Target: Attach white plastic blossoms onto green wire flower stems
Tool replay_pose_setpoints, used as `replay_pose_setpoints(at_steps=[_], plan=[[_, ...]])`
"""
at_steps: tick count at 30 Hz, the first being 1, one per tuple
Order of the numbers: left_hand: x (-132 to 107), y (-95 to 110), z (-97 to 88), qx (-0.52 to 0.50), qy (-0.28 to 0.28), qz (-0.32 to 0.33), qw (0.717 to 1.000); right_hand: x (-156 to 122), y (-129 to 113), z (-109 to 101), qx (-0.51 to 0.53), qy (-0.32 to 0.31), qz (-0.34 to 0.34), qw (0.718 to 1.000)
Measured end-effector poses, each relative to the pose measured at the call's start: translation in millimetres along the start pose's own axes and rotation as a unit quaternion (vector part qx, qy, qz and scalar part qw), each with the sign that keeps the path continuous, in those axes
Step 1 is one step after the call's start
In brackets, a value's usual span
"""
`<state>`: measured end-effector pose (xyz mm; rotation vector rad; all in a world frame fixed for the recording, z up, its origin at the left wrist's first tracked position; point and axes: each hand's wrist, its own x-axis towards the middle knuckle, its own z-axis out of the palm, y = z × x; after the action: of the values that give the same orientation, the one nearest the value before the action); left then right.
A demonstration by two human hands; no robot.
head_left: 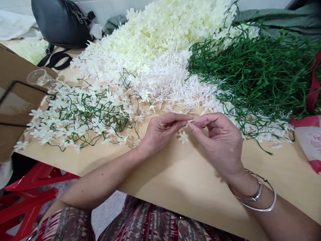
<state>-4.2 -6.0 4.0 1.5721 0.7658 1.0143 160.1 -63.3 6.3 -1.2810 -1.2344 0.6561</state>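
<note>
My left hand (162, 132) and my right hand (220, 144) meet over the table, thumbs and fingertips pinched together. Between them is a small white flower part (188, 123), mostly covered by the fingers. Just below the fingertips is a single pale artificial flower (183, 137); whether it lies on the table or hangs from the fingers I cannot tell. Beyond my hands spreads a heap of white stamen pieces (173, 90). To the left lie white flowers on green stems (92, 115) in a loose pile.
A big mound of cream blossoms (160, 36) rises at the back, beside a heap of green plastic stems (255, 70). Left are a black bag (61, 23), a clear cup (42, 78) and a cardboard box (18, 97). Red stools (30, 197) stand below the table (160, 180).
</note>
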Motion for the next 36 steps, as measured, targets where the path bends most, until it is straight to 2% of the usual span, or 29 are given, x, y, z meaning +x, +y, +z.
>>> replay_pose_setpoints(at_steps=[5,9,14,21,24,28,31,36], plan=[[-4,0,5.5,-0.048,0.009,-0.039,0.998,2,-3,0,-0.018,0.040,-0.018,0.999],[-4,-1,6.0,-0.089,0.031,-0.057,0.994,3,-7,0,-0.005,0.041,-0.002,0.999],[-2,0,4.1,-0.066,0.039,-0.045,0.996,0,-6,1,-0.011,0.011,0.005,1.000],[-10,-3,10.8,-0.006,0.040,-0.019,0.999,2,-6,2,-0.012,0.048,0.009,0.999],[-11,-3,12.6,-0.008,0.036,-0.018,0.999,2,-7,0,-0.019,0.043,0.004,0.999],[-7,2,8.8,-0.051,0.048,-0.050,0.996,1,-6,0,0.004,0.024,0.006,1.000],[-4,3,6.7,-0.099,0.030,-0.088,0.991,1,-6,0,0.006,0.031,0.004,0.999],[-3,-2,8.3,-0.143,0.014,-0.093,0.985,1,-7,0,-0.017,0.041,-0.007,0.999]])
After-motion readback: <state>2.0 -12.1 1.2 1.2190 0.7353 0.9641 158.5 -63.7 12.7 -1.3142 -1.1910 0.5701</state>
